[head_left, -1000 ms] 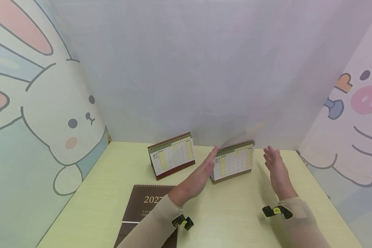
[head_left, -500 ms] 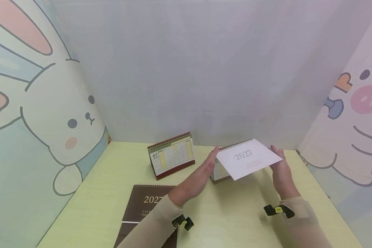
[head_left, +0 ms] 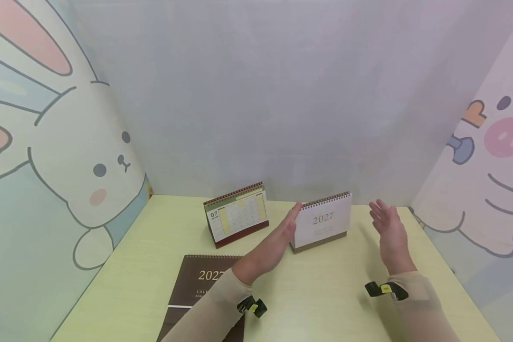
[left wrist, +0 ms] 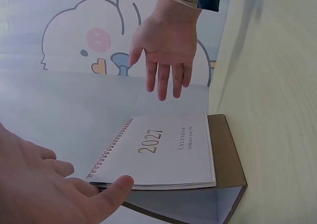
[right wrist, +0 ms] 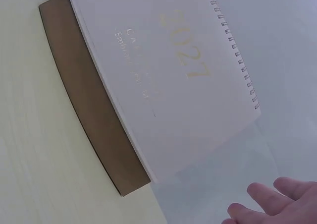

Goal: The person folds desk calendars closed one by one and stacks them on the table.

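A white desk calendar (head_left: 323, 218) with "2027" on its cover stands on a brown easel base, toward the back right. My left hand (head_left: 271, 249) holds its left edge. The left wrist view shows the thumb in front of that edge, with the other fingers by the top spiral corner. To the calendar's right my right hand (head_left: 392, 240) is raised, fingers extended and holding nothing. Right wrist view: its fingertips (right wrist: 272, 196) stay apart from the white cover (right wrist: 148, 60).
A second desk calendar (head_left: 239, 213) with a red base stands to the left, opened at 07. Nearer lies a dark brown 2027 calendar (head_left: 196, 275), partly under my left forearm. Behind the yellowish table (head_left: 124, 285) hangs a pale backdrop (head_left: 239, 95).
The white cover has swung down over the front of the calendar, hiding its 07 page. My right hand followed it and now stands clear at the right. The left hand has stayed put.
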Available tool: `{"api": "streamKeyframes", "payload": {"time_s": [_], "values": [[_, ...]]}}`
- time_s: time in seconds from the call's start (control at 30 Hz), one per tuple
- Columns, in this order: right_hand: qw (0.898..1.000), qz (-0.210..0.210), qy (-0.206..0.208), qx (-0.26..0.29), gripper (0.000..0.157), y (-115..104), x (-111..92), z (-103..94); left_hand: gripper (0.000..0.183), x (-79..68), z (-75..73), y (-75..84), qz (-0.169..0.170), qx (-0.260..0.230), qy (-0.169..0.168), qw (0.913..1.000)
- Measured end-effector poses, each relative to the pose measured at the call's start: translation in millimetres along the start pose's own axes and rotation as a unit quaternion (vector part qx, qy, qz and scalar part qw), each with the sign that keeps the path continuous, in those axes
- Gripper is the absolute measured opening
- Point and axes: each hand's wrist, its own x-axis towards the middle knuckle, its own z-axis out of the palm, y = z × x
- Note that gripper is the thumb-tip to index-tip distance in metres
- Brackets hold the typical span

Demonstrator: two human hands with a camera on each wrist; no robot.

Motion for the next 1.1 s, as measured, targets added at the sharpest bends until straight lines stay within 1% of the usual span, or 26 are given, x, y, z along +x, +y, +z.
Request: {"api": "streamKeyframes", "payload": {"time_s": [0.07,0.13,0.3,0.4,0.47,0.57,0.63,0.7,0.8,0.87,0.9,1.0,1.1], "values": [[1.0,0.0,-0.009,-0.015,0.083,0,0,1.2,0.058,0.1,-0.4,-0.4,0.002,0.001,0.0,1.0],[1.0,0.001,-0.014,-0.017,0.084,1,1,2.0,0.058,0.2,-0.6,-0.9,0.002,-0.001,-0.001,1.0],[0.999,0.003,-0.019,-0.028,0.084,4,3,2.9,0.064,0.1,-0.4,-2.1,-0.008,-0.001,0.007,0.9999],[0.999,0.005,-0.019,-0.034,0.082,5,4,3.5,0.07,1.0,0.2,-1.9,-0.029,0.01,0.03,0.9991],[0.999,0.007,-0.019,-0.036,0.082,6,5,4.0,0.077,2.3,0.5,-1.6,-0.041,0.009,0.047,0.998],[0.999,0.01,-0.019,-0.038,0.081,6,6,4.8,0.086,3.5,0.4,-1.5,-0.065,0.027,0.078,0.9944],[0.999,0.012,-0.02,-0.039,0.08,6,6,4.9,0.09,4.7,-0.5,-2.6,-0.083,0.048,0.093,0.991],[0.999,0.014,-0.019,-0.038,0.081,6,6,4.7,0.091,6.0,-2.0,-4.0,-0.11,0.078,0.112,0.9845],[0.999,0.016,-0.017,-0.037,0.083,6,6,5.2,0.093,10.0,-5.5,-6.4,-0.143,0.105,0.138,0.9744],[0.999,0.018,-0.019,-0.04,0.082,7,6,6.6,0.094,13.9,-8.5,-7.6,-0.161,0.111,0.154,0.9685],[0.999,0.02,-0.02,-0.041,0.082,7,6,7.4,0.095,16.4,-9.8,-8.3,-0.169,0.118,0.157,0.9658],[0.998,0.028,-0.021,-0.048,0.08,8,7,9.0,0.098,26.1,-12.9,-12.3,-0.192,0.138,0.154,0.9593],[0.998,0.034,-0.018,-0.048,0.08,10,10,11.4,0.098,36.1,-16.0,-15.6,-0.203,0.156,0.148,0.9553]]}}
